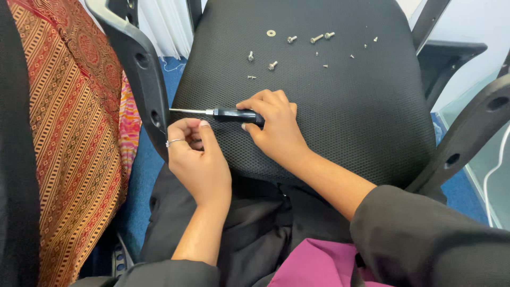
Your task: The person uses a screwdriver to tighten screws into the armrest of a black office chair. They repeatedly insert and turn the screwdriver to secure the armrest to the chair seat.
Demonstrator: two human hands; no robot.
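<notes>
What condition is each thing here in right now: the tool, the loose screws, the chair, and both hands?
Screwdriver: held level, tip at the armrest bracket.
Right hand: closed around the screwdriver handle.
Left hand: curled beside the shaft, wearing a ring.
Screws: loose, scattered on the seat.
Washer: lying flat.
Armrest bracket: holes open.
Seat: otherwise bare mesh.

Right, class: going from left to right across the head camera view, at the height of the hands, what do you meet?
Patterned orange fabric → black chair armrest → left hand → screwdriver → right hand → bare mesh seat → second armrest.
</notes>
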